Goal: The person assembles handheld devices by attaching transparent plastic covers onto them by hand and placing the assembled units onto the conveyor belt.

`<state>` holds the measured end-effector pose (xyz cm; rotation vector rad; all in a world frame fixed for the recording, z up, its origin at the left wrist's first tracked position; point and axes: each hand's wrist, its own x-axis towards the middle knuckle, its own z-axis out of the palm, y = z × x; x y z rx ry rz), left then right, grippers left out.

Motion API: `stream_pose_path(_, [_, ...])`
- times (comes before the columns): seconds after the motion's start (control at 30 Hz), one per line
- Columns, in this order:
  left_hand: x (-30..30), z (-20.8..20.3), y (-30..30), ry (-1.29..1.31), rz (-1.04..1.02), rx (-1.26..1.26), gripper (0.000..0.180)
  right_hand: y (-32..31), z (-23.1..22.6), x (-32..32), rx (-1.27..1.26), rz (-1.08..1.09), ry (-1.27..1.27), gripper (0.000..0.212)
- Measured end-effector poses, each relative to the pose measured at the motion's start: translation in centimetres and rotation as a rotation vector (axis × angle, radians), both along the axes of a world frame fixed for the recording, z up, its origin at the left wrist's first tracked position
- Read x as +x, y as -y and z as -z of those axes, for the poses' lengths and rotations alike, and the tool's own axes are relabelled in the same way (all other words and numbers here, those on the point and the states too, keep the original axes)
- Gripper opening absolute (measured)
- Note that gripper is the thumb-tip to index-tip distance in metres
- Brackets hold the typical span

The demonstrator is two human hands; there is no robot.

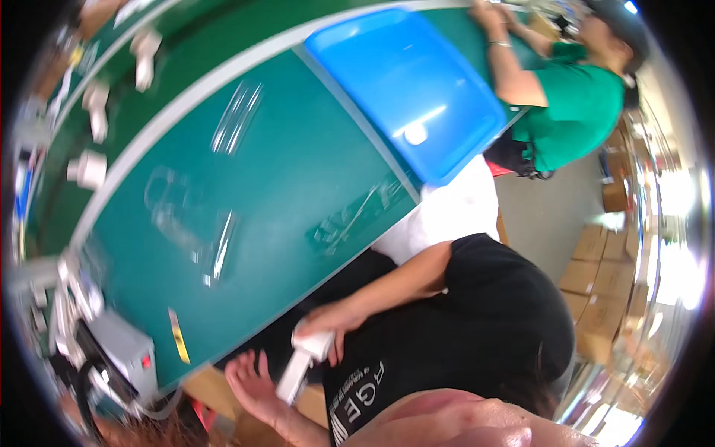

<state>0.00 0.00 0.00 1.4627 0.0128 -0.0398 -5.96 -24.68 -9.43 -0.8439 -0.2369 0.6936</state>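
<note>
In my right hand (331, 326) is a white handheld device (299, 363) with a wide head and a narrower handle, held by the head just off the table's near edge. My fingers wrap around it, and the handle slants down to the left. My left hand (253, 384) is open beside the handle, fingers apart and holding nothing; whether it touches the handle, I cannot tell. On the green table (290, 164) lie clear plastic pieces: one (237, 118) toward the back, another (222, 249) nearer me, and a thin clear wrapper-like piece (361, 216) by the near right edge.
A blue tray (387, 67) covers the table's right end, above white material (454, 212). Similar white devices (145, 59) stand along the far left. Near left are a grey box (123, 346) with a red switch and a yellow strip (179, 337). A person in green (573, 112) works beyond.
</note>
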Motion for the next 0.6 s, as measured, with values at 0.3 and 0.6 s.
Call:
stream_pose_path(0.3, [-18.4, 6.9, 6.8, 0.045, -0.027, -0.298, 0.049, 6.2, -0.5, -17.1, -0.399, 0.152, -0.201, 0.067])
stream_pose_path(0.6, [-20.1, 7.2, 5.3, 0.161, -0.101, -0.155, 0.063, 6.6, -1.7, -17.6, -0.793, 0.144, 0.747, 0.08])
